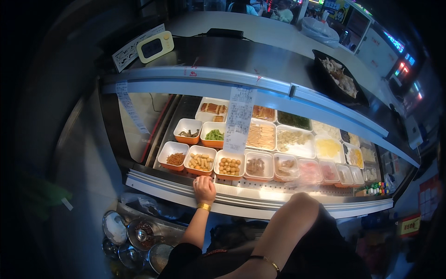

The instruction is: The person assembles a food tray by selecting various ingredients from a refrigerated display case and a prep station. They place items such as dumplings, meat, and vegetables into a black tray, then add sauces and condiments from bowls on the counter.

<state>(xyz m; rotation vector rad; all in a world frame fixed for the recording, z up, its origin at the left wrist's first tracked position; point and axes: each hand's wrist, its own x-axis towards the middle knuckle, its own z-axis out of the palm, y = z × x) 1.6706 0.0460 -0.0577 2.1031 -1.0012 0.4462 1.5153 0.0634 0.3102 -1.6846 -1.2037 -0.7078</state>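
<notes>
My left hand (204, 188), with a gold bracelet at the wrist, lies on the front metal rail (158, 185) of a chilled display case, fingers curled over its edge. Just behind the hand stand orange-rimmed tubs: pale finger-shaped pieces (200, 161), round tan balls (229, 166) and brown bits (175, 159). My right arm (283, 232) is bent with the elbow raised near the rail, a thin bracelet at the wrist. Its hand is out of sight at the lower edge.
Several more tubs of food fill the case, among them green beans (214, 135) and skewers (261, 136). A paper slip (239, 118) hangs from the glass top. A cream timer (155, 46) and a black bowl of food (341, 76) sit above. Metal pots (139, 232) stand below left.
</notes>
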